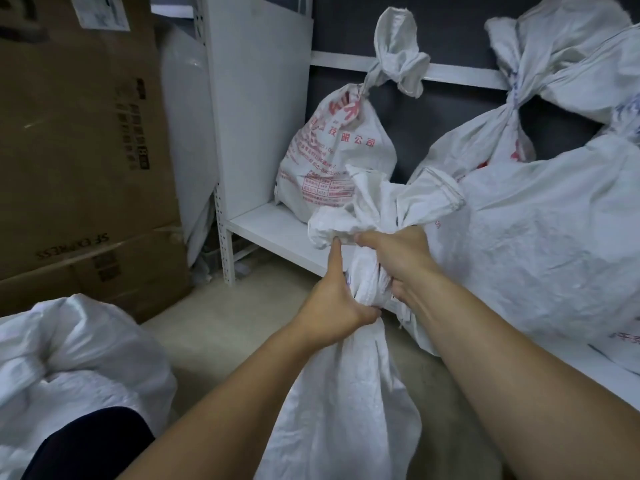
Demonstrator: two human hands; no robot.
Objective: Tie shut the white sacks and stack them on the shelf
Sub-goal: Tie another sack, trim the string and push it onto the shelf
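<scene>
A white woven sack [346, 403] stands in front of me on the floor, its neck bunched together. My left hand [332, 306] grips the neck from the left, index finger stretched up to the loose top. My right hand [398, 258] grips the same neck from the right, just under the flared mouth [374, 202]. On the white shelf [273, 226] a knotted sack with red print [332, 147] stands upright. Two larger tied sacks [540, 230] lie on the shelf to the right.
Stacked cardboard boxes [76, 150] fill the left side beside the shelf's white upright [221, 223]. Another white sack [79, 355] sits at the lower left, next to my dark-clothed knee [90, 445]. Pale floor [228, 327] lies between them.
</scene>
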